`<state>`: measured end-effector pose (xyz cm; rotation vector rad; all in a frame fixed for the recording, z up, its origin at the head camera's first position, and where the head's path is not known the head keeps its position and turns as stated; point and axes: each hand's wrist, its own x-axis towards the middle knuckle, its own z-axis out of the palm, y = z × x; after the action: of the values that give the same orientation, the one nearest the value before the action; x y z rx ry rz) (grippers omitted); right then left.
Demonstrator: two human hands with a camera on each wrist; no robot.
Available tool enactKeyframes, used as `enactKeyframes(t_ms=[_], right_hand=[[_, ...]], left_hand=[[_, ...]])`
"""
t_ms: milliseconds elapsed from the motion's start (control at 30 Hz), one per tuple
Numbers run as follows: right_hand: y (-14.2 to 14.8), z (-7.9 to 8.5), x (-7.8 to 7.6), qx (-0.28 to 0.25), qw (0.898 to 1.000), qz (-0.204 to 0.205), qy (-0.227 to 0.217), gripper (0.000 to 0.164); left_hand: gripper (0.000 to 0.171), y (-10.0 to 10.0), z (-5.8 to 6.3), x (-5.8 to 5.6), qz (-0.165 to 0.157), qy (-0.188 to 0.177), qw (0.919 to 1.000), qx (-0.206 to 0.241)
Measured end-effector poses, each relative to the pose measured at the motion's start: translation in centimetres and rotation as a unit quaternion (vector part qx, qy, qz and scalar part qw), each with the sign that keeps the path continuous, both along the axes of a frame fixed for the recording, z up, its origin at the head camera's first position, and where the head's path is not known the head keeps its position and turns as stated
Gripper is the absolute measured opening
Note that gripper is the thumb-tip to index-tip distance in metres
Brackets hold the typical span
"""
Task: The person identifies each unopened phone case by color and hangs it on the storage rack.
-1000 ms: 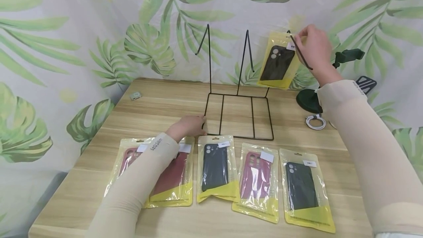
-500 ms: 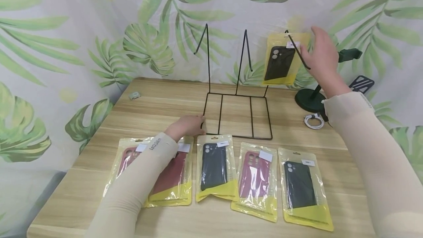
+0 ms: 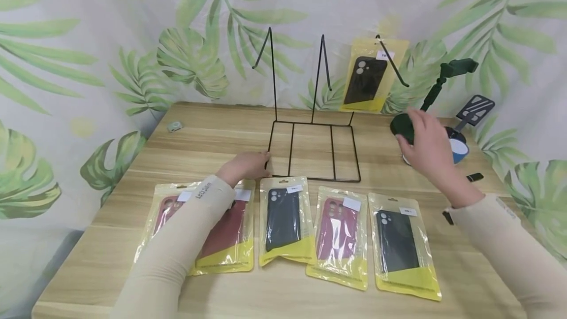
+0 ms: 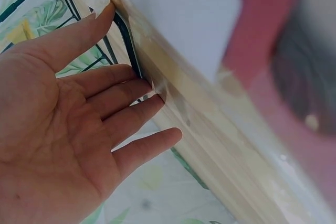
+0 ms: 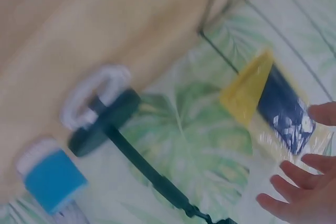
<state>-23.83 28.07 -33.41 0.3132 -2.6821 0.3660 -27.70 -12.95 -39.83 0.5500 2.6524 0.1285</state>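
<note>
- Phone-case packet (image 3: 366, 79), upper right of the frame, hanging on the right prong of the black wire rack (image 3: 333, 154): clear, yellow-tinted bag, solid yellow bottom, dark case inside, two round camera openings, white label near the top!
- Right hand (image 3: 425, 146), mid-right: apart from the packet, fingers loosely bent.
- Left hand (image 3: 245, 166), centre: fingers nearly straight, tips touching the rack's left edge.
- Lower frame: more packets (image 3: 283, 223), pink and dark cases showing.
</note>
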Motion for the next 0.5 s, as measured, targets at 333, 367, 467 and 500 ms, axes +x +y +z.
enactKeyframes(t_ms=[333, 367, 467, 500], right_hand=[[0.5, -4.1, 4.6, 0.088, 0.980, 0.032, -0.176, 0.048], [0.6, -4.3, 4.8, 0.094, 0.973, 0.036, -0.207, 0.044], [1.1, -5.0, 5.2, 0.097, 0.952, 0.048, -0.285, 0.036], [1.3, -5.2, 5.3, 0.094, 0.947, 0.049, -0.305, 0.034]], left_hand=[[0.073, 0.0, -0.2, -0.3, -0.003, 0.001, 1.0000, -0.003], [0.073, 0.0, -0.3, -0.3, -0.003, 0.002, 1.0000, -0.003], [0.073, 0.0, -0.4, -0.4, -0.004, 0.004, 1.0000, -0.003], [0.073, -0.1, -0.4, -0.4, -0.003, 0.004, 1.0000, -0.002]])
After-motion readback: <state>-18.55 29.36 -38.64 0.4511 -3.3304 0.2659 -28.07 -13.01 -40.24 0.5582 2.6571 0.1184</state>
